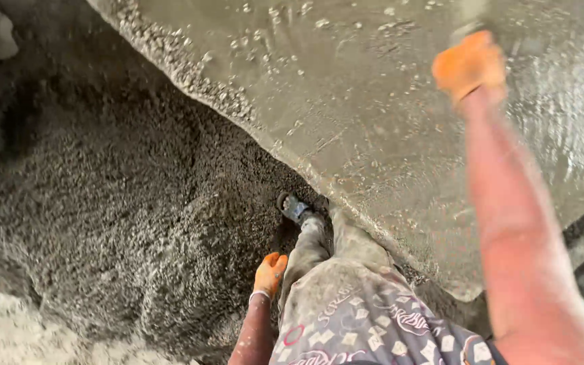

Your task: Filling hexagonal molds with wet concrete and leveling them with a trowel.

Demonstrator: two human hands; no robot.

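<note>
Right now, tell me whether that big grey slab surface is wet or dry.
Wet. The slab surface shines with a glossy sheen and beaded droplets, unlike the dull, grainy gravel mix beside it. The right hand reaches over it.

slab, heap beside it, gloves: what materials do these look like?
Slab: looks like wet concrete or cement render, grey, glossy sheen, gritty crumbs along its edge.
Heap: probably damp sand-cement mix, dark grey, coarse and granular, matte.
Gloves, left hand and right hand: orange, likely rubber-coated; the right one is blurred, so the finish is unclear.
</note>
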